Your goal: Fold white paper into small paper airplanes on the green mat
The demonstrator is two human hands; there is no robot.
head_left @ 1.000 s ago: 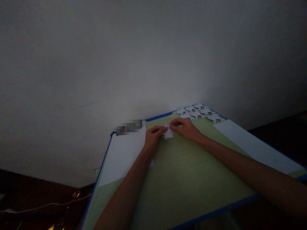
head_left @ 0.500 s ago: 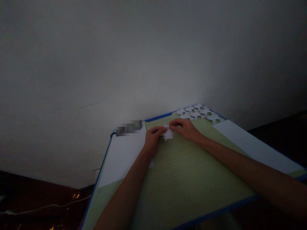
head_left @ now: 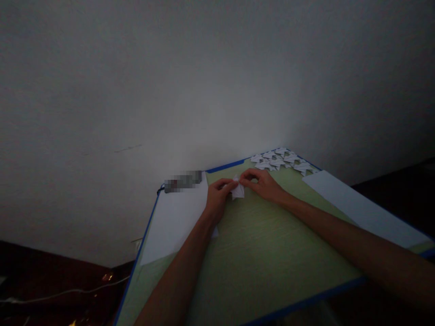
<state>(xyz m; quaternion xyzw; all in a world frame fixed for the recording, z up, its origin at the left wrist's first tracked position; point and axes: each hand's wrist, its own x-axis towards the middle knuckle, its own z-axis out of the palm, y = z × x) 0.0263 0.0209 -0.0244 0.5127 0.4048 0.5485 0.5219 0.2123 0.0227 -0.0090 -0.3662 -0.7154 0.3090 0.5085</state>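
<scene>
A small piece of folded white paper is held between my hands, above the far middle of the table. My left hand pinches its left side with thumb and fingers. Thumb and forefinger of my right hand close on its upper right edge. Pointed corners show at the top and bottom of the folded paper; the fingertips cover part of it. Several folded white paper figures with pointed ends lie in rows at the far right corner, just beyond my right hand.
The pale green table has a blue edge and stands against a grey wall. White sheets lie at left and right. A blurred dark object rests on the left sheet. A white cable runs below, left.
The folded paper has turned slightly between my fingers, and my left fingertips have shifted a little to the right. My right hand stays nearly in place.
</scene>
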